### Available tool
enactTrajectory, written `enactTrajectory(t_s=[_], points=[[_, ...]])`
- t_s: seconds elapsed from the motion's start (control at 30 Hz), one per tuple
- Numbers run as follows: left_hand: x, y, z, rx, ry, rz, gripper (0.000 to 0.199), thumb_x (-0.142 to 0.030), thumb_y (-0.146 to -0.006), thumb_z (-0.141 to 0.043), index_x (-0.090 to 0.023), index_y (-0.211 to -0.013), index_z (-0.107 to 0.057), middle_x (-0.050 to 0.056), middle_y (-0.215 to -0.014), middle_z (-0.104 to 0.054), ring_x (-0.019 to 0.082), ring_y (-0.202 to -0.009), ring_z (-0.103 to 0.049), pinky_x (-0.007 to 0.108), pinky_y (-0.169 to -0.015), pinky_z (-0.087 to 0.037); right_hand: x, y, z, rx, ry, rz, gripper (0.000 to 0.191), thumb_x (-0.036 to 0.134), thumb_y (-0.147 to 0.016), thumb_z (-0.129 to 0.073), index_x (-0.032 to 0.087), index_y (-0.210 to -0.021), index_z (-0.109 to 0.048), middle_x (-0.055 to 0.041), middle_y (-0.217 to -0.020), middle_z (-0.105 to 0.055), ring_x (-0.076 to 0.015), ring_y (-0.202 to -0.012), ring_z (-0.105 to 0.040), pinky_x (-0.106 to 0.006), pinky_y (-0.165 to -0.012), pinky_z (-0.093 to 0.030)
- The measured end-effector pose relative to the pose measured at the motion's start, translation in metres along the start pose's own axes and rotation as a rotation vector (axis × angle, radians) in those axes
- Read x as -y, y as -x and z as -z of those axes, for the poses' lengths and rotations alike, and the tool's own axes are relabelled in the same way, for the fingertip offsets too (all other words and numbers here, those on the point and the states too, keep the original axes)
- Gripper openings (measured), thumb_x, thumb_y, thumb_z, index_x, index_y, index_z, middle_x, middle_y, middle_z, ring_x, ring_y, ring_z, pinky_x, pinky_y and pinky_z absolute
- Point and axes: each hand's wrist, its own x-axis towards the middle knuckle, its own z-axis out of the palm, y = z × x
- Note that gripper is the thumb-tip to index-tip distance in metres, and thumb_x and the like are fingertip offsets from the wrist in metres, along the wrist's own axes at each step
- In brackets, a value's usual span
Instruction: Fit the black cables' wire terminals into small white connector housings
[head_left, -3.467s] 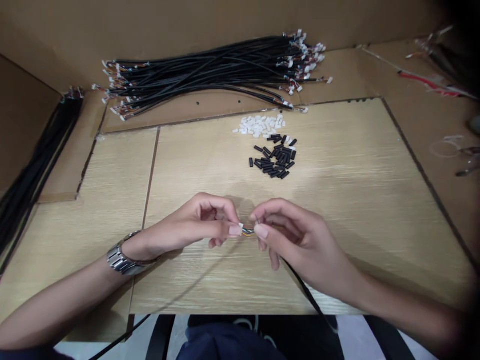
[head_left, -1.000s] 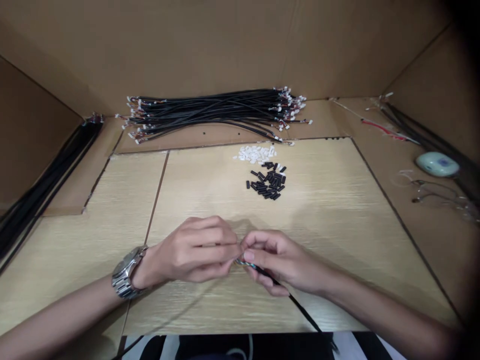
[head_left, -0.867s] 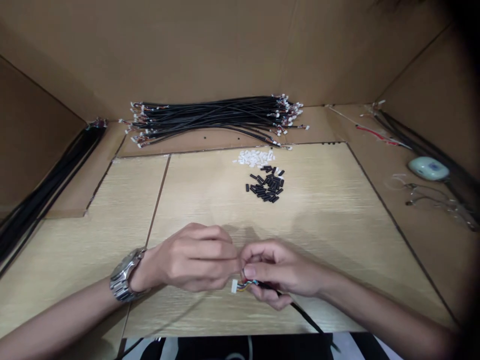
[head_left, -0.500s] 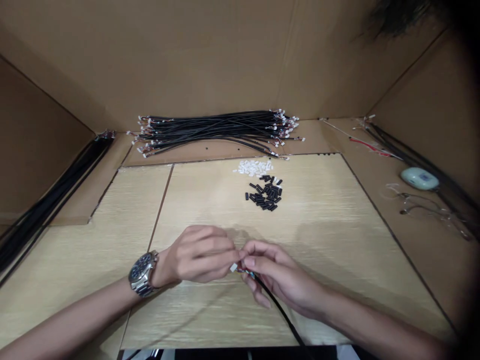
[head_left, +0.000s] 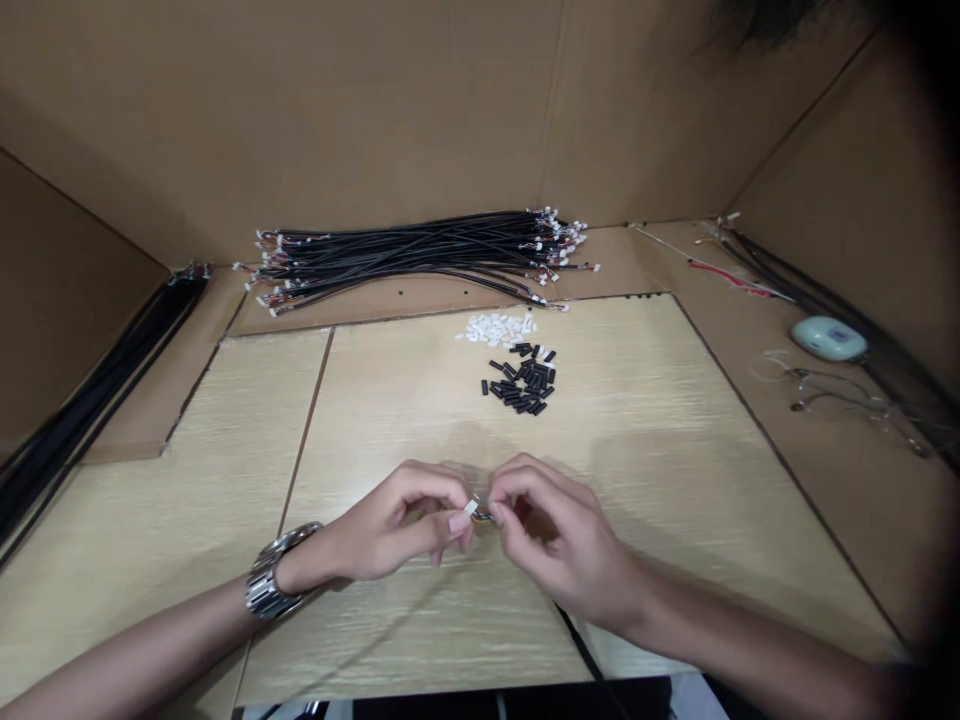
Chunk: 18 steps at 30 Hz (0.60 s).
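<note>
Head view shows our left hand (head_left: pixel 390 530) and right hand (head_left: pixel 559 545) meeting low over the pale wood-grain bench (head_left: pixel 675 440), both grips pinched shut on the end of one thin black cable with coloured leads (head_left: pixel 484 517). Our left thumb and forefinger close on its small white plastic connector (head_left: pixel 471 508); our right fingertips hold the leads just beside it, and the cable trails off toward us under the right wrist. We judge the connector is being seated onto the leads, which calls for a steady, aligned push. Well beyond lie loose white housings (head_left: pixel 496 327), short black sleeves (head_left: pixel 519 378) and a bundle of finished black cables (head_left: pixel 420 248).
</note>
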Motion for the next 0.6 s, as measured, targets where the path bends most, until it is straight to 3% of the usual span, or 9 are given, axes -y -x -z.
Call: enactTrajectory(t_s=[0.2, 0.4, 0.6], points=[[0.010, 0.002, -0.003, -0.018, 0.197, 0.102, 0.035, -0.032, -0.098, -0.052, -0.012, -0.069, -0.060, 0.001, -0.062, -0.057, 0.009, -0.055, -0.057, 0.020, -0.054, -0.046, -0.003, 0.000, 0.000, -0.005, 0.124, 0.222, 0.019, 0.005, -0.090, -0.050, 0.019, -0.102, -0.056, -0.0048, -0.087, -0.059, -0.0158, -0.079, -0.058, -0.029, -0.066, -0.050], [0.020, -0.002, -0.005, -0.008, 0.513, 0.178, 0.034, -0.033, -0.094, -0.058, -0.013, -0.067, -0.059, -0.001, -0.058, -0.054, 0.009, -0.048, -0.053, 0.018, -0.044, -0.045, 0.000, -0.003, 0.005, 0.034, 0.174, 0.226, 0.016, 0.005, -0.091, -0.051, 0.018, -0.098, -0.056, -0.0046, -0.086, -0.059, -0.0142, -0.075, -0.056, -0.028, -0.064, -0.049], [0.018, -0.003, -0.007, -0.036, 0.503, 0.202, 0.032, -0.032, -0.092, -0.059, -0.014, -0.065, -0.058, -0.001, -0.055, -0.053, 0.008, -0.046, -0.050, 0.018, -0.043, -0.043, 0.001, -0.001, 0.006, 0.060, 0.184, 0.193, 0.015, 0.005, -0.092, -0.051, 0.018, -0.097, -0.055, -0.0039, -0.085, -0.058, -0.0137, -0.075, -0.055, -0.027, -0.065, -0.048]])
